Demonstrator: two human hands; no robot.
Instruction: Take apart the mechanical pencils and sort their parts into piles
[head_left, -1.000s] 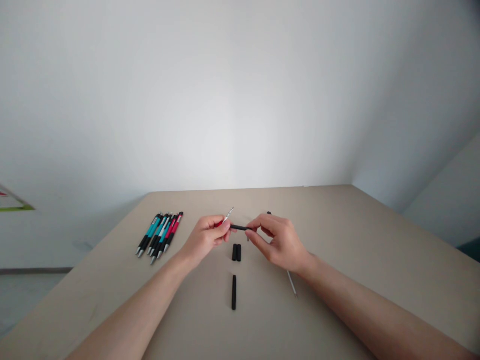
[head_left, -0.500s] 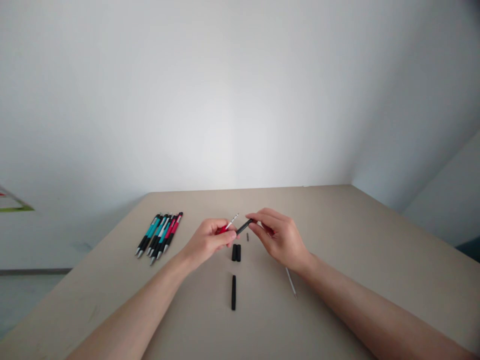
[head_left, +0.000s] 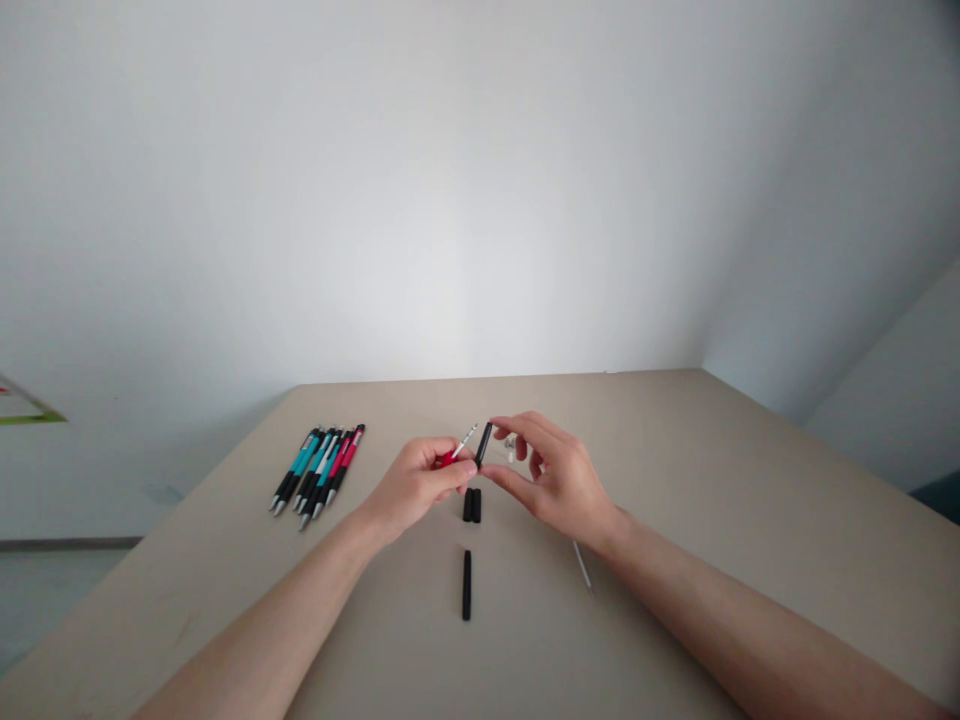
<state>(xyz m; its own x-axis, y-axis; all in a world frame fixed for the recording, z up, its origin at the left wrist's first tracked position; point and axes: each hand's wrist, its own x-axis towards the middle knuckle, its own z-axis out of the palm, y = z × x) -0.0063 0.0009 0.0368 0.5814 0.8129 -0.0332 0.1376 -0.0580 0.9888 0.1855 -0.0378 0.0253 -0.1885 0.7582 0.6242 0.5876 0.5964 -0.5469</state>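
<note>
My left hand (head_left: 427, 475) is closed on a red pen part (head_left: 447, 459), from which a thin white rod (head_left: 466, 440) with dark marks sticks up. Between the thumb and index finger of my right hand (head_left: 559, 480) stands a black pen barrel (head_left: 484, 443), steeply tilted, its lower end at my left fingertips. Small whitish pieces (head_left: 511, 447) show beside the right fingers; what they are is unclear. Two short black grips (head_left: 472, 506) lie side by side below the hands. Nearer me is a longer black pen tube (head_left: 467, 586).
Several click pens (head_left: 319, 475), turquoise, white and red with black grips, lie in a group at the left of the beige table (head_left: 750, 520). A pen refill (head_left: 583, 568) rests partly under my right wrist. A pale wall (head_left: 465, 200) rises behind the table.
The black barrel has swung from a slanting position to nearly upright. My right fingers have spread to its two ends, and whitish pieces now show beside them. My left hand has hardly moved.
</note>
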